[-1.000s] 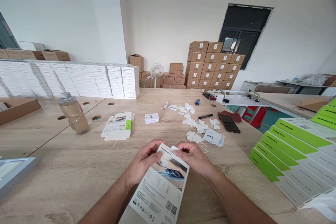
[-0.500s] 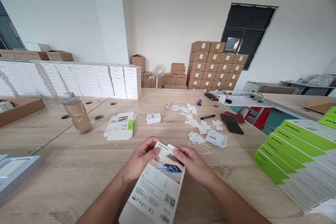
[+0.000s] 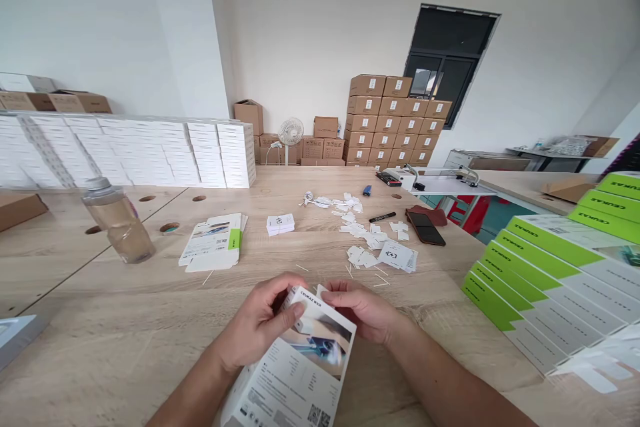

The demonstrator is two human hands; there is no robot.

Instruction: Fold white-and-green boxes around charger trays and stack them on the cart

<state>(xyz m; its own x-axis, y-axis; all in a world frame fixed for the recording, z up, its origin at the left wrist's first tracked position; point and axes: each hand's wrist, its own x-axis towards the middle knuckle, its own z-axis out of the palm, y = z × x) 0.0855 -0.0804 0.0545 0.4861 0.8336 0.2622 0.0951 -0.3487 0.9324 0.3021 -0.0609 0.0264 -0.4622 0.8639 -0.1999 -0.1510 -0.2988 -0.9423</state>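
A white printed carton (image 3: 305,360) with a product photo and QR codes is held between my two hands, tilted, its lower end cut off by the bottom of the view. My left hand (image 3: 263,320) grips its upper left edge, thumb on the printed face, the other fingers behind. At the top right corner my right hand (image 3: 360,307) pinches a small white flap, its fingers partly hidden behind the carton. The carton's side wall shows on the left, so it stands opened out. Beyond lie flat unfolded cartons (image 3: 213,243) and a small stack of printed cards (image 3: 280,224).
Stacked green-and-white boxes (image 3: 545,280) stand at the right. A water bottle (image 3: 119,223) is at the left. Paper scraps (image 3: 363,256), a marker (image 3: 383,217) and a phone (image 3: 427,229) lie farther back. White boxes (image 3: 150,150) line the table's far left.
The carton has gone from flat to opened out, with its side now showing. My right thumb has moved off the printed face to the top flap. The view has turned slightly right.
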